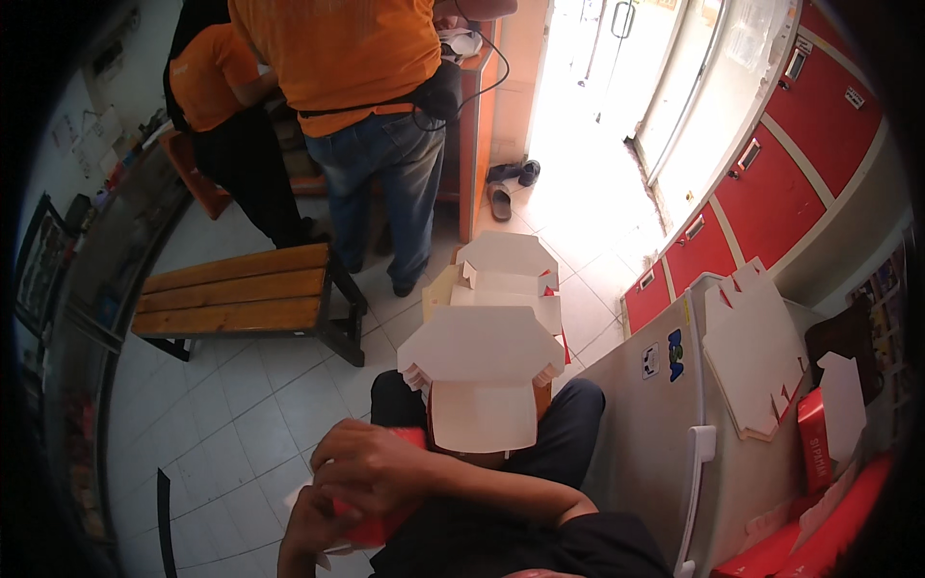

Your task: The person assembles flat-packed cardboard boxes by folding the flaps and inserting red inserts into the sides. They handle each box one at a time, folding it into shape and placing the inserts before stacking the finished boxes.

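Note:
Low in the view, left of my lap, I hold a red and white cardboard box (387,527). My left hand (314,520) is closed on its near left side. Over its top lies my right hand (371,464), the forearm crossing in front of me and the fingers bent against the cardboard. Much of the box is hidden behind my hands, and white flaps stick out at its left. Between my knees rests a stack of flat box blanks (482,347), white side up. More blanks (509,252) lie just beyond, with red edges showing.
A white fridge (641,433) stands at my right, with flat blanks (753,352) and folded red boxes (814,448) on it. Ahead left are a wooden bench (231,294) and two people in orange shirts (337,48). Red lockers (771,183) line the right wall beside a bright doorway.

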The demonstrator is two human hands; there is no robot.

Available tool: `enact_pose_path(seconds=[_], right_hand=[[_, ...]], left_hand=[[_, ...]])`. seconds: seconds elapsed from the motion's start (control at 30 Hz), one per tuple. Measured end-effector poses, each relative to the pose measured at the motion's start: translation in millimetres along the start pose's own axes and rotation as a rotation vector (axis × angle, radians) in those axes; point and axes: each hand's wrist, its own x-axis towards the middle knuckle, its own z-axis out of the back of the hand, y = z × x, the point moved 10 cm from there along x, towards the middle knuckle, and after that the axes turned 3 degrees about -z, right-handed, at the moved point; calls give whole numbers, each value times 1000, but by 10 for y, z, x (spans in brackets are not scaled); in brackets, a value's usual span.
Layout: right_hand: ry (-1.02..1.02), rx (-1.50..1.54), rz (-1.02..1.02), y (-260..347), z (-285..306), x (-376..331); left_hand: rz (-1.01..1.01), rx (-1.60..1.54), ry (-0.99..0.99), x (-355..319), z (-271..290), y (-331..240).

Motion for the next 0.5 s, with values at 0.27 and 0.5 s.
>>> enact_pose_path(seconds=[0.27, 0.5], right_hand=[[-263, -386, 184, 18, -137, -438], [-210, -415, 167, -213, -22, -554]], left_hand=[[-113, -534, -733, 57, 651, -205], [-145, -485, -797, 299, 174, 78]])
